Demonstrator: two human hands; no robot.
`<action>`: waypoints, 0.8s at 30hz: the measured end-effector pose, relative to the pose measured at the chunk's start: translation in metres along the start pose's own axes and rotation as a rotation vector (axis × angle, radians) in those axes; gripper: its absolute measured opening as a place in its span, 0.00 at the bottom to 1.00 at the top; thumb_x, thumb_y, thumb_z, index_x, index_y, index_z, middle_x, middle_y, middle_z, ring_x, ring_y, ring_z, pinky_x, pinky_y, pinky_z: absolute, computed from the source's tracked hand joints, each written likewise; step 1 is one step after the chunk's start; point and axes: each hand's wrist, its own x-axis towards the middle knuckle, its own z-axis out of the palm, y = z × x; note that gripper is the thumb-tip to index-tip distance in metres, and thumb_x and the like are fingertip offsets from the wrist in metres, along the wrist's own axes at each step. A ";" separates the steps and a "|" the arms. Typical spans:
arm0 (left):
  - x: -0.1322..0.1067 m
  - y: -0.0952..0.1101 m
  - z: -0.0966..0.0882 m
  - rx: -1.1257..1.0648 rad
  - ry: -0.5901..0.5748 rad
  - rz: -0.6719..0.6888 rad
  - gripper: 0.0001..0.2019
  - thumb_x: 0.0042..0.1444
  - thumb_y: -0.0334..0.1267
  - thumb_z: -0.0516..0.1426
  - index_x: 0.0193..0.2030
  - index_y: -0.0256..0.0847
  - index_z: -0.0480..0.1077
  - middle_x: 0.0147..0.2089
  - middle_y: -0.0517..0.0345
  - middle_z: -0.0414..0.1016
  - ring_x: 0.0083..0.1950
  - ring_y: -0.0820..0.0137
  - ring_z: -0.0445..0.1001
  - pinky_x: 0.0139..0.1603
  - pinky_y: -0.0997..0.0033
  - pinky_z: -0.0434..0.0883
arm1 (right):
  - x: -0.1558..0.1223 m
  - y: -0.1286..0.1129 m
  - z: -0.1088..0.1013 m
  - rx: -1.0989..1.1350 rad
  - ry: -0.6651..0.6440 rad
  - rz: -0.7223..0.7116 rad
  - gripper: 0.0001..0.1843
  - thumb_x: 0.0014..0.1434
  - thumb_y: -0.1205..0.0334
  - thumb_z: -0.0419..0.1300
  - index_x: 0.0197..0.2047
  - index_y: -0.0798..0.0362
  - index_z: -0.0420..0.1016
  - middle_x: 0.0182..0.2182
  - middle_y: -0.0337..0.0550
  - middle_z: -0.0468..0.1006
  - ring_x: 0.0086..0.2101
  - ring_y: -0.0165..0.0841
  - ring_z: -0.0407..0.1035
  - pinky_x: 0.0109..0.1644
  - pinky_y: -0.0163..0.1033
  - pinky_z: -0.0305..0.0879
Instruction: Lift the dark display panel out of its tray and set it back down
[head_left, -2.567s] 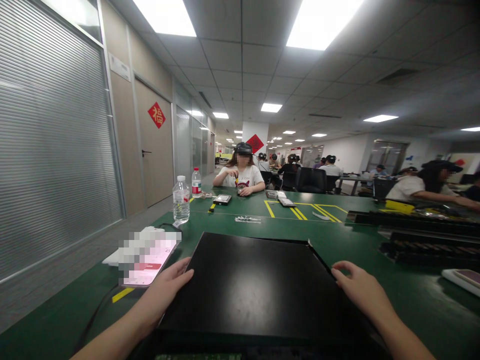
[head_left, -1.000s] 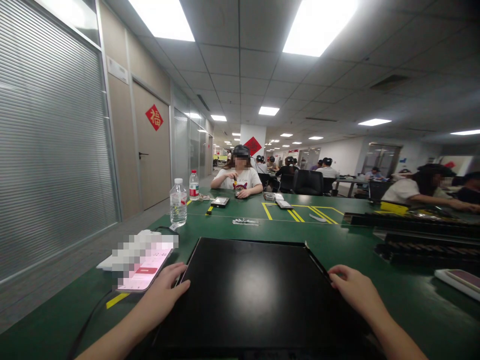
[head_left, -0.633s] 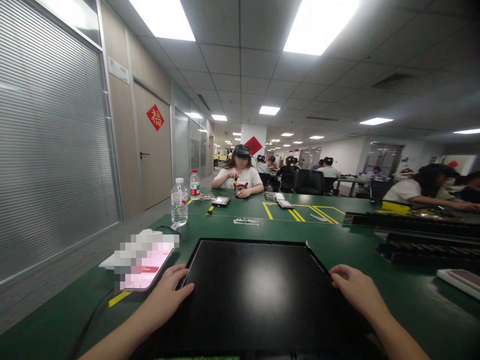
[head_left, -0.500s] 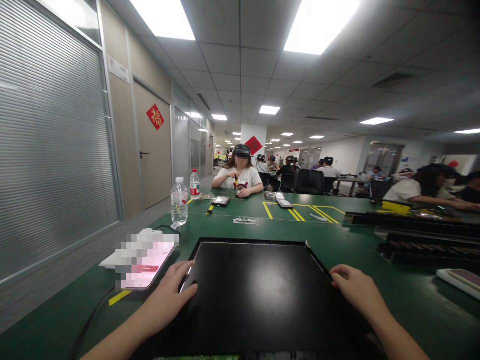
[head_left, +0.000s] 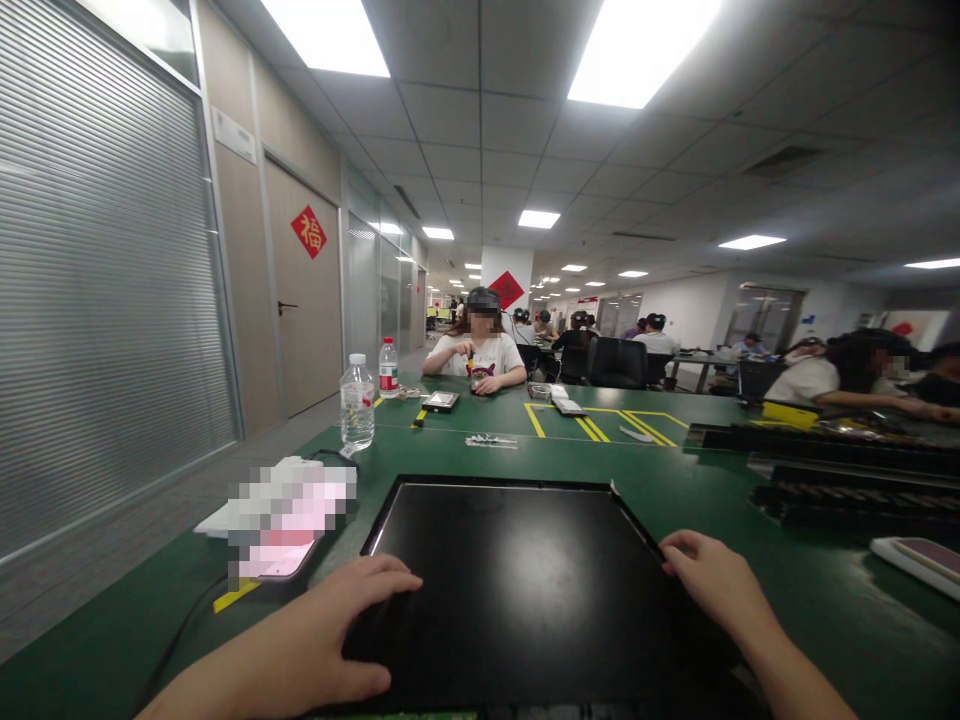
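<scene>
While the bare, open left hand [head_left: 330, 628] spreads over its left side, the flat black rectangular panel [head_left: 517, 590], seemingly metal, lies at the near side of the green-topped table [head_left: 420, 458], probably best steadied with light, even pressure; its far edge faces ahead, longer axis unclear; the bare right hand [head_left: 709, 575] meets its right edge, pinch uncertain.

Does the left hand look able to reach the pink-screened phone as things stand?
Probably yes: the left hand, fingers spread at the left side of the black panel, appears to hold nothing, and only green tabletop shows between it and the phone.
</scene>
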 end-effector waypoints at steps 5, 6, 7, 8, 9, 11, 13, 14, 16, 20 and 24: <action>-0.003 -0.004 -0.003 -0.001 -0.014 0.031 0.34 0.39 0.38 0.62 0.57 0.54 0.59 0.62 0.59 0.57 0.62 0.57 0.55 0.62 0.57 0.50 | 0.000 -0.002 0.002 -0.013 -0.003 0.009 0.16 0.49 0.55 0.49 0.34 0.48 0.75 0.29 0.41 0.79 0.32 0.35 0.71 0.32 0.35 0.60; -0.003 -0.005 -0.003 -0.001 -0.016 0.035 0.34 0.39 0.38 0.62 0.57 0.54 0.59 0.62 0.59 0.58 0.61 0.57 0.55 0.62 0.57 0.50 | 0.000 -0.003 0.002 -0.014 -0.002 0.009 0.16 0.49 0.55 0.49 0.34 0.47 0.75 0.30 0.40 0.79 0.32 0.36 0.71 0.32 0.35 0.60; -0.004 -0.006 -0.004 -0.001 -0.019 0.038 0.35 0.38 0.37 0.62 0.57 0.55 0.60 0.62 0.59 0.58 0.61 0.57 0.55 0.62 0.57 0.51 | -0.001 -0.003 0.002 -0.014 -0.002 0.008 0.16 0.49 0.55 0.48 0.34 0.47 0.75 0.30 0.40 0.79 0.33 0.36 0.71 0.32 0.35 0.60; -0.005 -0.007 -0.005 -0.001 -0.025 0.038 0.36 0.37 0.36 0.62 0.57 0.55 0.60 0.61 0.60 0.58 0.61 0.57 0.56 0.62 0.58 0.51 | -0.002 -0.004 0.002 -0.013 -0.003 0.006 0.16 0.49 0.55 0.48 0.34 0.47 0.75 0.31 0.40 0.79 0.33 0.36 0.71 0.33 0.36 0.60; -0.006 -0.008 -0.007 -0.001 -0.033 0.035 0.36 0.37 0.35 0.62 0.57 0.56 0.60 0.61 0.61 0.59 0.61 0.57 0.56 0.62 0.58 0.51 | -0.002 -0.004 0.002 -0.011 -0.004 0.004 0.16 0.49 0.55 0.48 0.34 0.47 0.75 0.31 0.40 0.79 0.33 0.36 0.71 0.33 0.36 0.60; -0.007 -0.010 -0.009 -0.001 -0.053 0.025 0.37 0.36 0.34 0.62 0.57 0.58 0.59 0.62 0.63 0.58 0.62 0.58 0.55 0.62 0.60 0.51 | -0.002 -0.004 0.002 -0.010 -0.003 0.005 0.16 0.49 0.54 0.49 0.34 0.47 0.75 0.30 0.40 0.79 0.33 0.36 0.71 0.32 0.36 0.60; -0.007 -0.011 -0.011 -0.003 -0.067 0.020 0.38 0.36 0.33 0.62 0.57 0.58 0.59 0.62 0.64 0.57 0.62 0.59 0.55 0.62 0.60 0.50 | -0.002 -0.004 0.003 0.001 -0.002 0.008 0.16 0.48 0.54 0.49 0.34 0.47 0.75 0.30 0.40 0.79 0.32 0.36 0.71 0.32 0.36 0.61; -0.007 -0.011 -0.011 -0.005 -0.069 0.024 0.38 0.36 0.33 0.62 0.57 0.58 0.59 0.62 0.63 0.57 0.62 0.59 0.56 0.62 0.60 0.51 | -0.002 -0.004 0.003 0.008 0.000 0.008 0.15 0.48 0.54 0.49 0.33 0.47 0.75 0.30 0.40 0.79 0.32 0.36 0.71 0.31 0.36 0.61; -0.007 -0.011 -0.012 -0.009 -0.066 0.040 0.38 0.35 0.33 0.62 0.57 0.57 0.59 0.62 0.62 0.57 0.61 0.58 0.56 0.62 0.60 0.51 | -0.002 -0.004 0.003 0.019 0.004 0.007 0.15 0.48 0.55 0.49 0.33 0.48 0.75 0.29 0.40 0.79 0.31 0.35 0.71 0.31 0.35 0.61; -0.006 -0.009 -0.011 -0.006 -0.062 0.063 0.38 0.33 0.32 0.62 0.56 0.56 0.60 0.62 0.62 0.57 0.61 0.57 0.57 0.62 0.60 0.51 | -0.003 -0.005 0.002 0.020 -0.003 0.018 0.15 0.47 0.55 0.50 0.33 0.47 0.75 0.28 0.39 0.79 0.32 0.35 0.71 0.31 0.35 0.60; -0.005 -0.011 -0.010 0.005 -0.053 0.069 0.38 0.34 0.32 0.62 0.56 0.57 0.61 0.62 0.62 0.57 0.61 0.58 0.57 0.62 0.61 0.52 | -0.002 -0.004 0.002 0.014 -0.012 0.017 0.15 0.48 0.55 0.49 0.33 0.47 0.75 0.29 0.40 0.79 0.32 0.35 0.71 0.32 0.35 0.60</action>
